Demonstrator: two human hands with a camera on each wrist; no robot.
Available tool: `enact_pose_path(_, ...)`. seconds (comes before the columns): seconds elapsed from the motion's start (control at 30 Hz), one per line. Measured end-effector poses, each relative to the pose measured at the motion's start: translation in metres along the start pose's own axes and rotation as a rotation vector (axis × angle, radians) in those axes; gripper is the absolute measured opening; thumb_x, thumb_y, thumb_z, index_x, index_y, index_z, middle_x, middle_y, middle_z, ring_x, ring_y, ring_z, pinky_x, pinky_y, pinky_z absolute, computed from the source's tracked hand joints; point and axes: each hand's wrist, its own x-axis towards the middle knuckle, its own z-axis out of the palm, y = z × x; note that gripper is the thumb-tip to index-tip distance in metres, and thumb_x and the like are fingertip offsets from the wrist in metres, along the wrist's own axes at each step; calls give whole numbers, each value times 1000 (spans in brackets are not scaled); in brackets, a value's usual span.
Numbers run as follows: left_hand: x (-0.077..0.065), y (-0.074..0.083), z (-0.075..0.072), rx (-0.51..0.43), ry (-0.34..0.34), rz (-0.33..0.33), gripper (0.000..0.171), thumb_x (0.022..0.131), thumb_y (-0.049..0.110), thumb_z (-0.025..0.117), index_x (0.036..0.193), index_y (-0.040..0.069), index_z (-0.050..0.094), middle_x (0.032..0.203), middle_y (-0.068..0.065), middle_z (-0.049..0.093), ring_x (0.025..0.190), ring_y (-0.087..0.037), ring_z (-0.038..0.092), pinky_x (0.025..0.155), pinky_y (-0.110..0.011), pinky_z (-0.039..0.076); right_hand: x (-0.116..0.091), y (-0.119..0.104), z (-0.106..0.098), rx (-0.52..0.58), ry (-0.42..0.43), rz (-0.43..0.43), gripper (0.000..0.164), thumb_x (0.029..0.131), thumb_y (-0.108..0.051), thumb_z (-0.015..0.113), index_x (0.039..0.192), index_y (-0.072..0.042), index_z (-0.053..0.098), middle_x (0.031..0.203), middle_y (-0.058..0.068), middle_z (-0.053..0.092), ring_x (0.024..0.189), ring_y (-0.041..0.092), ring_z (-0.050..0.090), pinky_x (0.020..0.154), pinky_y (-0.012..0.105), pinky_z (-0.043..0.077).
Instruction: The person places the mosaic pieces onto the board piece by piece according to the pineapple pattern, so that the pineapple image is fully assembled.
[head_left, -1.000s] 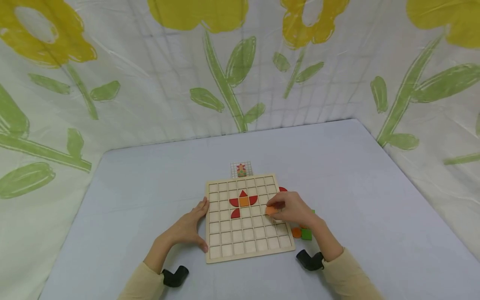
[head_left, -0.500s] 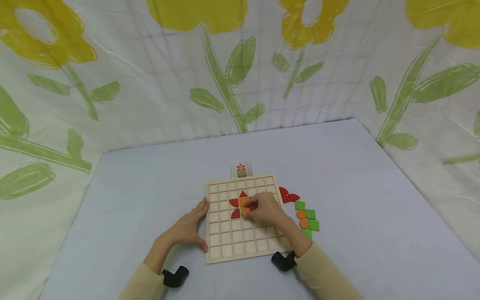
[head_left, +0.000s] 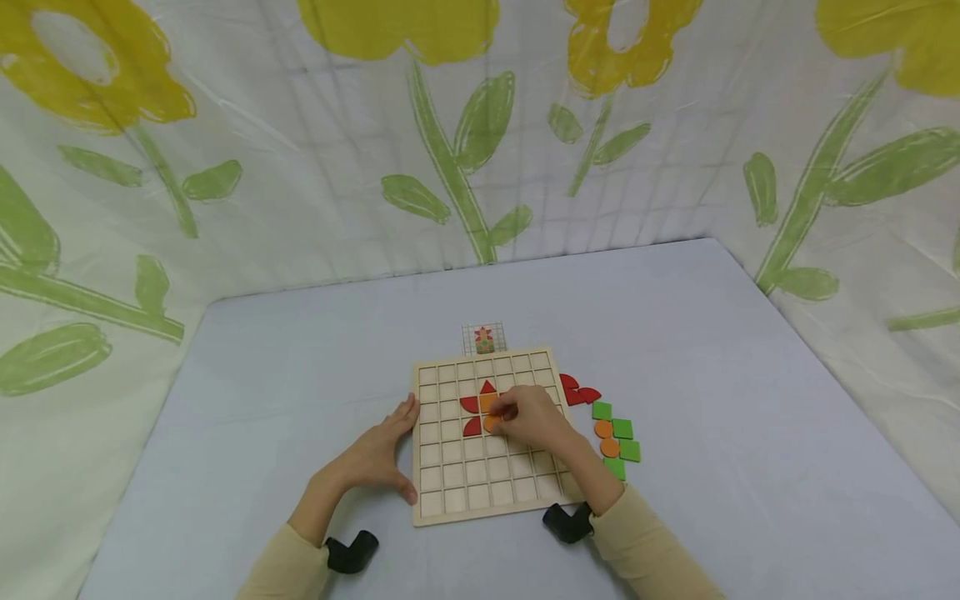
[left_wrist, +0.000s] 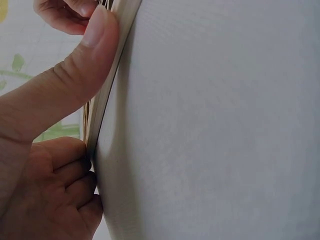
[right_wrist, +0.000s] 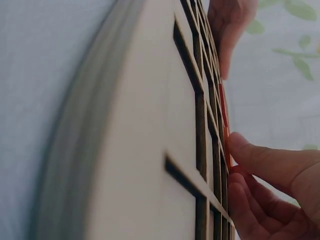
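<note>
A square wooden grid board (head_left: 453, 475) lies on the table. My left hand (head_left: 375, 450) rests against its left edge, thumb spread from the fingers; the left wrist view shows the thumb (left_wrist: 75, 75) touching the rim. Over the middle of the grid, my right hand (head_left: 534, 417) pinches an orange round tile (head_left: 491, 424) at the cell below an orange square tile (head_left: 487, 402). A red triangle (head_left: 488, 387) sits above that square, with red quarter-circle tiles (head_left: 469, 405) to the left. The right hand hides the cells just right of them.
Past the board's far edge lies a small pattern card (head_left: 484, 339). To the right are loose red tiles (head_left: 577, 392), green square tiles (head_left: 622, 429) and orange round tiles (head_left: 603, 430). A flower-printed cloth (head_left: 330, 167) hangs behind the table (head_left: 300, 350).
My right hand has moved left from the board's right side to its middle with the orange round tile, then stayed there. The left hand has kept its place.
</note>
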Motion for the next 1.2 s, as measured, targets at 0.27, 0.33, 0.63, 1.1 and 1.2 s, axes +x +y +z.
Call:
enact_pose_path(0.27, 1, 0, 0, 5, 2, -1, 131, 49, 26, 97, 148, -12, 20, 157, -27, 12, 143, -45, 17, 110, -63, 22, 1, -1, -1, -17, -15, -10, 13, 79, -8, 79, 92, -4, 75, 87, 1, 69, 77, 13, 61, 68, 24, 52)
enact_pose_path(0.33, 1, 0, 1, 5, 3, 0, 131, 49, 26, 97, 148, -12, 20, 157, -27, 13, 143, -45, 17, 110, -62, 22, 1, 0, -2, -18, -18, -10, 13, 80, -9, 79, 92, -5, 75, 88, 0, 69, 78, 12, 61, 69, 25, 52)
enact_pose_path(0.63, 1, -1, 0, 10, -1, 16, 130, 50, 26, 97, 148, -13, 21, 157, -28, 12, 143, -45, 17, 110, -62, 23, -7, 18, -34, 25, 55, -32, 14, 83, -4, 74, 97, 0, 74, 92, 8, 72, 81, 20, 66, 71, 30, 55)
enact_pose_path(1.1, 1, 0, -1, 8, -2, 14, 130, 50, 26, 96, 148, -13, 21, 157, -27, 12, 143, -45, 16, 111, -61, 22, -35, 67, -99, 9, 172, 213, 23, 86, 0, 67, 108, 7, 69, 102, 19, 70, 93, 33, 65, 82, 45, 55)
enact_pose_path(1.2, 0, 0, 0, 9, 0, 17, 130, 50, 27, 96, 147, -13, 21, 156, -28, 12, 143, -45, 17, 111, -60, 22, -35, 69, -99, 0, 136, 236, 24, 86, -1, 68, 109, 6, 69, 103, 19, 69, 95, 34, 64, 84, 45, 54)
